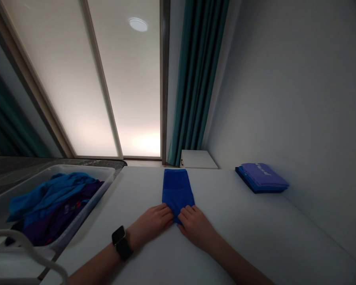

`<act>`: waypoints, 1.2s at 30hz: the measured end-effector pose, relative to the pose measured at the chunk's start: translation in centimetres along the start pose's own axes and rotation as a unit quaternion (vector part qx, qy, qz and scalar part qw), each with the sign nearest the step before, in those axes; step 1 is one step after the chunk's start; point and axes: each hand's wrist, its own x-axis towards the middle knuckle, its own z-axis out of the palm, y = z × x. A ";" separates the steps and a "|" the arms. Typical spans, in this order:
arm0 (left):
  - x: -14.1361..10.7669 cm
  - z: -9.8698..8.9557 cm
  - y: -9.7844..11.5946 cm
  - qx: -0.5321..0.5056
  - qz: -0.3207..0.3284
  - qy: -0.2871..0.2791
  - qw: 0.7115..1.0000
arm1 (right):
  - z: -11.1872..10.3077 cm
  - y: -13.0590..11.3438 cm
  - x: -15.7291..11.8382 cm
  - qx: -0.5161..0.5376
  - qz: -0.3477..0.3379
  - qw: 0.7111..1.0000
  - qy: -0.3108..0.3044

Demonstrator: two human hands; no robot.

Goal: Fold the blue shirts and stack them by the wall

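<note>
A blue garment (pixel 177 188), folded into a long narrow strip, lies flat on the white table (pixel 130 249). At its near end my left hand (pixel 158 219) closes on the left corner, fingers curled over the cloth. My right hand (pixel 195 225) grips the right side of that same end, its thumb tucked low. Between the two hands a short piece of the near edge shows. Whatever print or collar the garment has is hidden in the folds. A dark smartwatch (pixel 122 242) sits on my left wrist.
At the left stands a white plastic bin (pixel 108 178) holding crumpled blue and purple clothes (pixel 56 198). A pale curved tube (pixel 32 253) crosses the lower left. Folded blue and purple garments (pixel 262 178) are stacked by the wall at right. Beyond the table is a white cabinet (pixel 198 159).
</note>
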 end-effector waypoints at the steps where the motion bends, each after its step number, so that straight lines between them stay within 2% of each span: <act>1: 0.0 -0.1 0.0 -0.015 -0.007 -0.001 1.000 | 0.2 0.0 0.1 -0.006 -0.003 1.000 0.003; 8: -0.8 0.1 -1.4 -0.072 -0.051 -0.005 0.996 | 0.5 0.2 -0.1 -0.011 -0.012 1.000 0.021; 15: -1.2 0.3 -1.6 -0.066 -0.054 -0.051 0.995 | 0.4 -0.2 -0.8 0.033 0.003 0.999 0.032; 20: -1.5 -0.1 -2.7 -0.064 -0.058 -0.051 0.995 | -0.1 -0.4 -0.7 0.039 0.007 0.999 -0.004; 25: -2.3 -0.5 -3.9 -0.094 -0.068 -0.061 0.991 | -2.4 -1.3 -0.9 0.110 0.053 0.991 -0.059; 28: -3.0 -1.2 -3.1 -0.117 -0.061 -0.053 0.990 | -4.5 -1.6 -1.1 0.181 0.082 0.975 -0.102; 31: -3.6 -1.8 -1.6 -0.146 -0.070 -0.036 0.986 | -7.3 -1.2 -0.7 0.279 0.098 0.945 -0.143; 33: -4.0 -2.1 -0.7 -0.170 -0.098 -0.036 0.980 | -9.1 -0.5 0.2 0.335 0.102 0.922 -0.165; 36: -4.1 -2.2 0.4 -0.215 -0.174 -0.035 0.960 | -11.1 1.3 2.2 0.390 0.106 0.891 -0.208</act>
